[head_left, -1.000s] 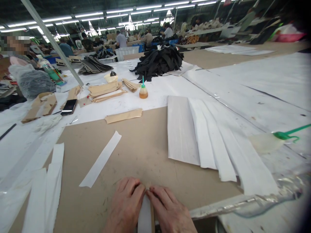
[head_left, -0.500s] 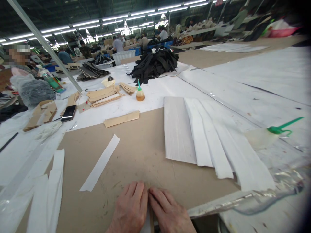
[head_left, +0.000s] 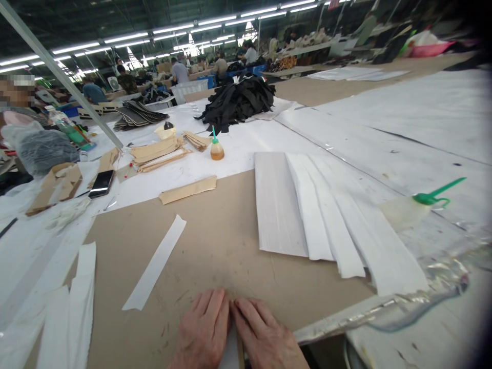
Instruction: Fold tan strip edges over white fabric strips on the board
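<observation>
At the near edge of the tan board [head_left: 215,246], my left hand [head_left: 203,328] and my right hand [head_left: 265,333] lie side by side, fingertips almost touching. Between them runs a white strip with a tan edge [head_left: 231,354], its far end hidden under my fingers. Both hands are closed, fingers bent and pressed down on this strip. Ahead to the left, a single white strip [head_left: 156,264] lies slanted on the board. Beyond it is a folded tan strip [head_left: 188,189].
Fanned white sheets [head_left: 282,205] lie right, beside a bottle with a green spout [head_left: 426,199]. More white strips [head_left: 82,302] lie left. Farther off are a small amber glue bottle [head_left: 217,149], tan strips [head_left: 157,151], a phone [head_left: 101,184] and a black strip pile [head_left: 238,100].
The view has shifted slightly, so the table things appear a little farther left. My hands stay together on the strip, with hardly any movement.
</observation>
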### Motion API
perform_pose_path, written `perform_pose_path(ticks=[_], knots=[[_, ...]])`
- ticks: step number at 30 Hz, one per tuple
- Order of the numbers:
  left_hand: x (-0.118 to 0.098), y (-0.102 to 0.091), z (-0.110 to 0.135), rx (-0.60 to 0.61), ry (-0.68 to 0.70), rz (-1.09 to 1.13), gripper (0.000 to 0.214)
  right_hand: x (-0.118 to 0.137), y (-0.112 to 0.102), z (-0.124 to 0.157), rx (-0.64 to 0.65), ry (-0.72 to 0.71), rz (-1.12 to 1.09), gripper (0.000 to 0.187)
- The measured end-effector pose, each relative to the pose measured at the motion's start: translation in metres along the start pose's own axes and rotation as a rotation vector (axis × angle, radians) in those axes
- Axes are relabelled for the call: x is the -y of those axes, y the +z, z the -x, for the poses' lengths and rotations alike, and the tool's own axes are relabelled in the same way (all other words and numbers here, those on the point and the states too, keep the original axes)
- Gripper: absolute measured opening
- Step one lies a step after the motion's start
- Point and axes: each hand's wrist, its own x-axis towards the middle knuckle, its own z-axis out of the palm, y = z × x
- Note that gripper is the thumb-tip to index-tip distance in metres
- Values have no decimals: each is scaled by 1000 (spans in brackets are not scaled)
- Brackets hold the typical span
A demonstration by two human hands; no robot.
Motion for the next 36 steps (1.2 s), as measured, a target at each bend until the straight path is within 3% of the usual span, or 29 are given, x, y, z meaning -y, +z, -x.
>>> perform_pose_path(ticks=[3,8,14,21,29,36], knots=[[1,4,3,18,-20,37,18,1,3,-1,-54,12,11,36],[1,8,7,44,-43,72,18,-3,-11,-2,73,-39,18,38],[2,3,4,61,-89,138,19,-4,-15,-1,93,-21,16,41],[0,-8,4,34,-401,317,14,-4,-17,-2,88,-12,-3,41],[1,-9,1,136,-435,378,17,-4,-15,0,104,-5,-15,48],[1,-9,-1,156,-424,414,12,-1,-20,-3,98,-15,37,46]])
